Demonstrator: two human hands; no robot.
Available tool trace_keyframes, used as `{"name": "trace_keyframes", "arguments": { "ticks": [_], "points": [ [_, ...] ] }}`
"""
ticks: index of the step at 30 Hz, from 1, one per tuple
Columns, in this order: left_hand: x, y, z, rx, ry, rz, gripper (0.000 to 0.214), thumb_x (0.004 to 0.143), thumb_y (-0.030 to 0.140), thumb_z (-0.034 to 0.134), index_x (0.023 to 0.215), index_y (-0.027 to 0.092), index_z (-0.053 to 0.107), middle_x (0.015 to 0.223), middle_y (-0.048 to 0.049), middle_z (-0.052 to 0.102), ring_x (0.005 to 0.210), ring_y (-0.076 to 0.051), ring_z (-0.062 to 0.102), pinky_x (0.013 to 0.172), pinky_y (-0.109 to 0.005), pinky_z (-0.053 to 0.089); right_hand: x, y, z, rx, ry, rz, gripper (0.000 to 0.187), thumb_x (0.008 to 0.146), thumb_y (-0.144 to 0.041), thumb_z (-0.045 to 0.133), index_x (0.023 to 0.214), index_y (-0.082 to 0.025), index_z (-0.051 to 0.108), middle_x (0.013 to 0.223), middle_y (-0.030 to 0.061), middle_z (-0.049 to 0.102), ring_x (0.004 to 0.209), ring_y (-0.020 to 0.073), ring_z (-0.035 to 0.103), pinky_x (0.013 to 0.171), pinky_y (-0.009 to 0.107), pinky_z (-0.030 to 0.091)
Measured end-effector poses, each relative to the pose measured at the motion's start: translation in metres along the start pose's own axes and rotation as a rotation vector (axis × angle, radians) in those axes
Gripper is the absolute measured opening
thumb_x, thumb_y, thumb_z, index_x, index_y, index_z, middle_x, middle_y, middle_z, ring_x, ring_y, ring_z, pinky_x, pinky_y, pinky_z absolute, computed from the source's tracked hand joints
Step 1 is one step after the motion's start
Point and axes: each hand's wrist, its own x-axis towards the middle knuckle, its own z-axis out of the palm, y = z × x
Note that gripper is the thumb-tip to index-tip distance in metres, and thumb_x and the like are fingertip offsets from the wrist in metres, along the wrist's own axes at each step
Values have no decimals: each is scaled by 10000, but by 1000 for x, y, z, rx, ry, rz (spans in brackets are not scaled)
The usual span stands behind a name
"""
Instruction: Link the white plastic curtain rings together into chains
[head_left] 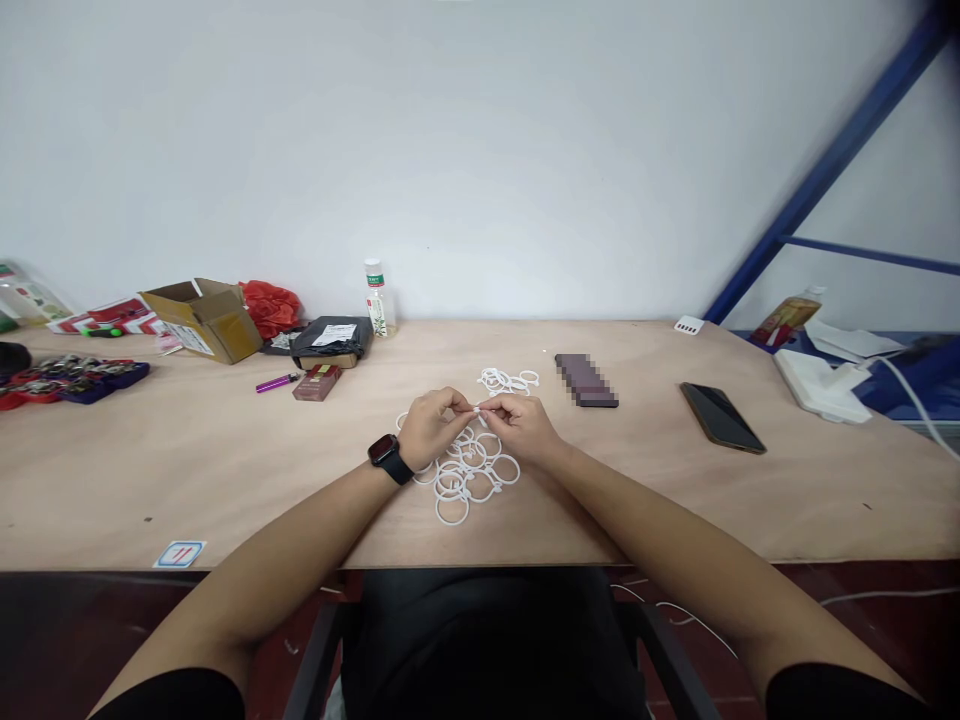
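Above a loose heap of white plastic curtain rings (451, 511), my left hand (431, 425) and my right hand (521, 425) meet fingertip to fingertip. Both pinch a small white piece (477, 409), which looks like part of one of these rings; the fingers hide most of it. Several rings in the heap have a small tab on the rim, and they overlap beneath and in front of my hands. A smaller pile of white rings (504, 380) lies just beyond my fingertips. My left wrist wears a black watch (384, 448).
To the left are a cigarette pack (317, 383), a purple lighter (276, 382), a black package (332, 340), an open cardboard box (202, 320) and a bottle (377, 300). A blurred-out dark item (586, 380), a phone (721, 417) and a white device (821, 385) lie right.
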Motion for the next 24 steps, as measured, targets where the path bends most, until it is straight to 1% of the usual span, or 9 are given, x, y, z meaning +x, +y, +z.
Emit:
{"name": "trace_keyframes", "arguments": {
  "ticks": [6,10,12,14,18,21,23,24],
  "points": [
    [0,1,1,57,24,35,180,851,324,659,763,181,593,750,-21,692,710,-155,642,705,-292,492,0,-2,0,-21,15,-10,142,825,-208,596,833,-187,736,651,10,686,558,113,567,559,227,426],
    [1,-6,4,89,44,28,171,852,338,663,786,188,614,759,-10,699,720,-152,644,741,-300,493,1,-1,0,12,-7,7,153,836,-221,609,919,-188,733,680,7,693,567,113,577,579,231,439],
    [0,-9,6,123,11,40,155,857,340,658,814,193,628,773,-7,705,732,-155,649,776,-316,491,2,2,-1,24,-36,5,159,829,-218,621,942,-186,729,703,9,699,582,117,585,593,236,449],
    [0,-13,7,162,-49,59,126,856,325,657,855,200,642,819,-12,716,776,-168,659,821,-343,483,3,6,-3,4,-48,-9,157,830,-207,614,939,-190,726,757,17,712,608,122,593,615,245,458],
    [0,-17,7,197,-160,88,132,856,319,651,920,204,657,937,-42,723,896,-205,657,870,-382,473,9,20,-11,-134,-22,-38,184,852,-184,570,954,-202,721,882,41,721,740,154,630,707,276,475],
    [1,-19,4,198,-192,95,142,870,338,627,900,204,663,950,-49,718,907,-206,648,868,-382,474,14,31,-20,-233,-30,-11,227,841,-177,575,1014,-209,719,1000,67,700,851,182,634,771,302,477],
    [2,-20,3,200,-196,93,152,876,348,616,890,204,664,941,-49,716,897,-203,644,866,-381,473,15,34,-26,-251,-65,5,241,825,-184,588,1026,-203,721,1001,76,689,854,186,625,775,305,475],
    [2,-20,2,200,-197,92,158,879,352,611,889,204,665,936,-49,715,893,-202,643,865,-381,472,15,35,-28,-237,-114,8,242,816,-178,587,1014,-197,725,969,71,691,831,179,622,759,296,474]
  ]
}}
